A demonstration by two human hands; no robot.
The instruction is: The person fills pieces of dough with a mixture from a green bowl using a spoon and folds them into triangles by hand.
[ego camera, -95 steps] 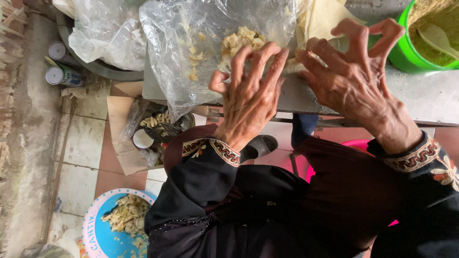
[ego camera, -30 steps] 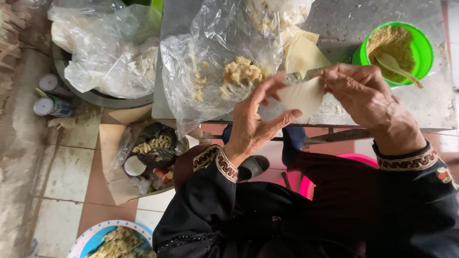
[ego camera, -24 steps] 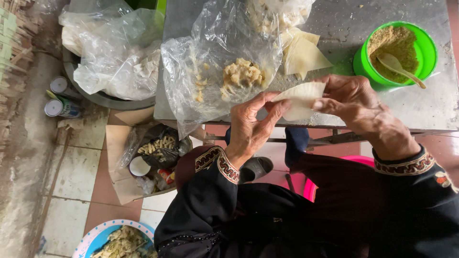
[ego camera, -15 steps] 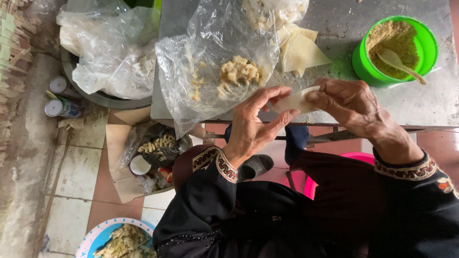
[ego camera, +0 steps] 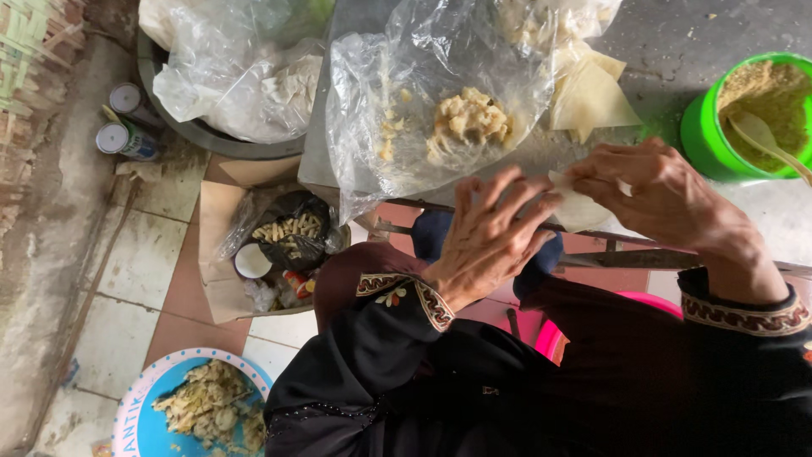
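Since approx half sec ago: both hands dropped slightly twd worktop (ego camera: pixel 677 34) edge, wrapper more folded. Pale dough wrapper (ego camera: pixel 578 206) pinched betw right hand (ego camera: pixel 664 196) & left hand (ego camera: pixel 493 233) fingertips; long axis runs left-right. Right hand nearer, grips most; left fingers spread, only tips touching. Green tub (ego camera: pixel 709 135) just beyond right hand.

Floor (ego camera: pixel 110 338): pale square tiles with dark joints on the left, a reddish-brown band running beside them.
Wall (ego camera: pixel 34 76): rough brick at the far left, meeting a worn grey concrete strip.
Counter (ego camera: pixel 677 51): grey, stained slab across the far side, its metal frame (ego camera: pixel 609 254) showing underneath.
Light: soft, even daylight with no hard shadows.
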